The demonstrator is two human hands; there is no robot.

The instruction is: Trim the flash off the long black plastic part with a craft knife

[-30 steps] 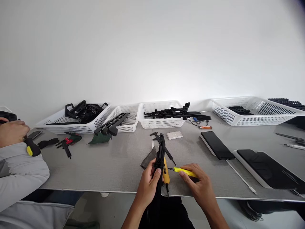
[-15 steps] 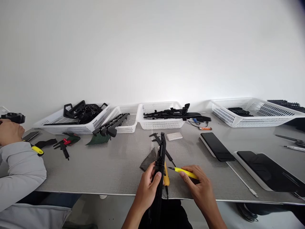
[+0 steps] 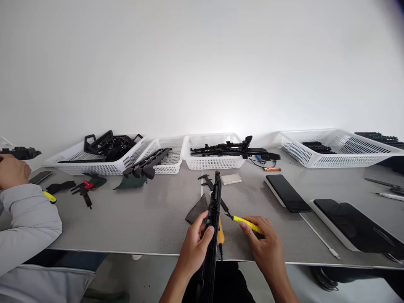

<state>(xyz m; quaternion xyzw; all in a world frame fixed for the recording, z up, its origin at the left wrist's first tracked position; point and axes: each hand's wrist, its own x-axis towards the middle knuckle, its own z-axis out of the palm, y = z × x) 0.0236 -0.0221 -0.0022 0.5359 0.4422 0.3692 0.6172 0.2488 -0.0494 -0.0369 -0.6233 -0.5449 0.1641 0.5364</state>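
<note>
My left hand (image 3: 195, 243) is wrapped round a long black plastic part (image 3: 213, 210) that stands tilted away from me over the table's front edge. My right hand (image 3: 264, 244) pinches a slim yellow-handled tool (image 3: 246, 223), its dark tip pointing left toward the black part, a short gap away. A second yellow-handled tool (image 3: 221, 235) lies on the table just behind the black part. A dark grey cloth piece (image 3: 196, 209) lies to the left of the part.
Several white baskets (image 3: 214, 162) with black parts line the back of the grey table (image 3: 142, 219). Two dark-screened devices (image 3: 286, 192) and a white cable lie at the right. At the far left another person's sleeve (image 3: 28, 227) and hand rest by small tools.
I have tilted the black part more upright and forward. The yellow tool's tip has drawn slightly away from it. The person at the left pulled their hand back.
</note>
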